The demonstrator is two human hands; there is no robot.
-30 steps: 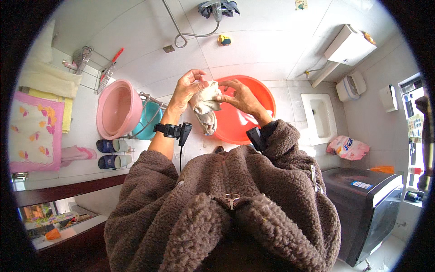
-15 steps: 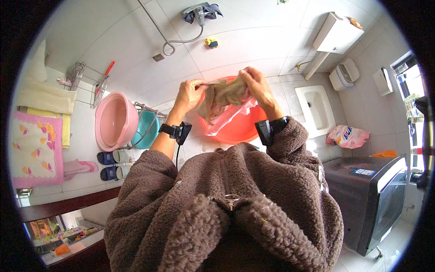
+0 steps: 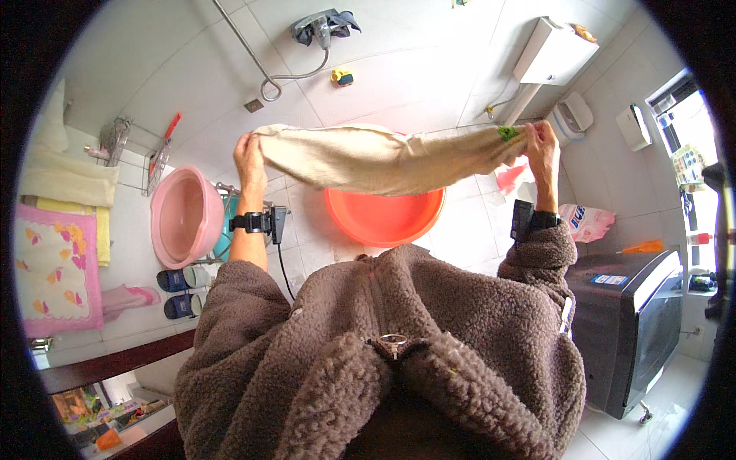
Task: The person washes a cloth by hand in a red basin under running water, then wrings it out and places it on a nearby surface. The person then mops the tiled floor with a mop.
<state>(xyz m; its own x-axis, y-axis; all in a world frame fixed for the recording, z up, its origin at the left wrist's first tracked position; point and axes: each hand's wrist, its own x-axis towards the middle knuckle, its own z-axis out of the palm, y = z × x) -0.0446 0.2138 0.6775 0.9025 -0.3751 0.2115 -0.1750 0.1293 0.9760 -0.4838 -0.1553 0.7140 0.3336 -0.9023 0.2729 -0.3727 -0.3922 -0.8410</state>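
Both hands are closed on a cream cloth: the left hand [image 3: 250, 164] grips one end between thumb and fingers, and the right hand [image 3: 543, 147] pinches the other, close to a green patch [image 3: 508, 133]. The cloth [image 3: 376, 159] spans the space between the hands, fairly taut along its upper edge and sagging a little in the middle. Below it, between the hands and nearer the body, the red basin [image 3: 383, 217] sits on the floor [image 3: 469, 222], its far part hidden by the cloth. The pink basin [image 3: 181, 218] is to the left of and below the left hand, with slippers [image 3: 184, 281] nearer the body; a pink bag [image 3: 587, 224] lies beyond the right wrist. The step in hand appears to be opening the cloth out lengthwise. The next move, I judge, calls for a firm pinch at both ends and an even spread of the hands, since the cloth looks soft and could slip or bunch if one side gives.
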